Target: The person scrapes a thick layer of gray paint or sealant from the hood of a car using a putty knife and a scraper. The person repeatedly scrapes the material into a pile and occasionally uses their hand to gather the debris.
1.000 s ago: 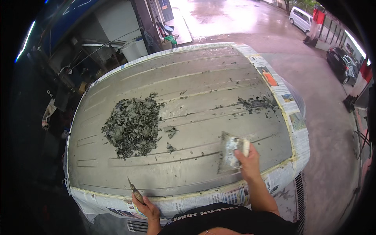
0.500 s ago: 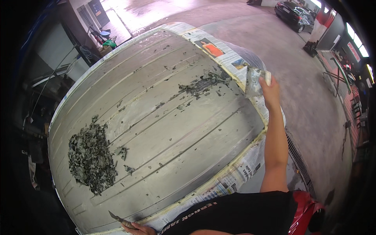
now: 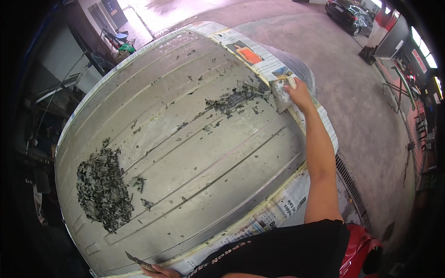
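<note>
My right hand [image 3: 299, 94] is closed on a wide, pale flat-bladed scraper [image 3: 281, 96] at the right edge of a ribbed, grey-beige vehicle roof [image 3: 185, 157]. The scraper's blade overlaps the taped edge. Just left of it lies a strip of dark loose flakes [image 3: 235, 99]. Low in the view, my left hand [image 3: 161, 271] grips a narrow tool with a pointed, knife-like blade [image 3: 134, 257], over the roof's near edge. Farther left, a large heap of dark flakes [image 3: 104, 190] rests on the roof, with smaller bits scattered between.
Newspaper [image 3: 278, 204] and yellow tape mask the roof's border. A floor drain grate [image 3: 350, 190] runs along the right, close to a red car part [image 3: 359, 252]. A black car [image 3: 348, 16] stands far right. Shelving and a light bin [image 3: 88, 78] are at left.
My right hand has moved left with the scraper, from over the newspaper onto the roof's edge beside the flakes. My left hand keeps its hold on the knife-like tool.
</note>
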Motion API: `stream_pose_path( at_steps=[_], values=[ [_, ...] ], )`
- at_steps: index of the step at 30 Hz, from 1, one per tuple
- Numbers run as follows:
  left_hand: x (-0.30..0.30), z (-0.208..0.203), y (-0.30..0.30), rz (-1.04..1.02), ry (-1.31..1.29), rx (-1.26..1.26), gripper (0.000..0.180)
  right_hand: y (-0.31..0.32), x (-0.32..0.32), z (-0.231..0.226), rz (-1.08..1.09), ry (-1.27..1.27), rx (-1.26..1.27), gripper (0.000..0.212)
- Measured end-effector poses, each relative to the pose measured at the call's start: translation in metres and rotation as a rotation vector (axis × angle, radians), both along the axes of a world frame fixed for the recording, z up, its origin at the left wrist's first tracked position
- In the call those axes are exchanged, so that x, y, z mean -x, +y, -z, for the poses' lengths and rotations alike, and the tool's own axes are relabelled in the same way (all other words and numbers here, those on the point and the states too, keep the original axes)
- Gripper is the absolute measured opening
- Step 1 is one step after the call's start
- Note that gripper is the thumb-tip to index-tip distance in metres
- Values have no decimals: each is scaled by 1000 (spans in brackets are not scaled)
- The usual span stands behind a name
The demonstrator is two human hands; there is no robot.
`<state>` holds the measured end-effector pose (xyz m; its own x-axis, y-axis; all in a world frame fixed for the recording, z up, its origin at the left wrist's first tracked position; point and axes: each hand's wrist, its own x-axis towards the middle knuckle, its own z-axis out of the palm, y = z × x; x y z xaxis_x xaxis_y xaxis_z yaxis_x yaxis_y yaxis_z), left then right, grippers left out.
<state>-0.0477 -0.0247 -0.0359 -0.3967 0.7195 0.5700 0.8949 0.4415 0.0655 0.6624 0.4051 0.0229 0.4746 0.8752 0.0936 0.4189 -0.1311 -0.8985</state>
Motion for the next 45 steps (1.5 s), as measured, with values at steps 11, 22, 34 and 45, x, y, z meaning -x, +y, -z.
stream_pose_path(
  at_steps=[11,22,34,45],
  values=[
    [-16,-18,10,-98,-236,24,45,38,0,2,-1,-140,-7,47],
    [-26,-35,27,-108,-375,60,59,89,48,-1,-155,-266,15,46],
    [-22,-15,8,-185,-18,119,49,84,4,-81,-219,-313,-39,37],
    [-44,-48,25,-238,-251,135,41,32,-6,6,-8,-142,-47,36]
  ],
)
